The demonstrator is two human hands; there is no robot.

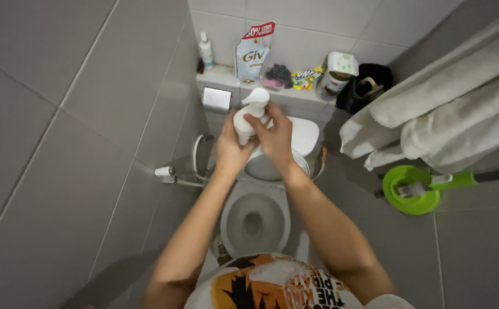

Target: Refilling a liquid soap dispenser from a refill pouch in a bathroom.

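A white pump bottle (248, 112) is held upright in front of me, above the open toilet bowl (254, 220). My left hand (230, 150) wraps around the bottle's lower body from the left. My right hand (273, 135) grips its upper part just below the pump head, fingers curled over the neck. The raised toilet lid (303, 136) shows behind both hands.
A ledge (221, 75) behind the toilet carries a small white bottle (206, 50), a refill pouch (253, 51), a tissue roll pack (337, 70) and a black holder (366, 86). White towels (450, 109) hang at the right. A green toilet brush holder (411, 191) stands on the floor. A spray hose (195, 154) hangs at the left.
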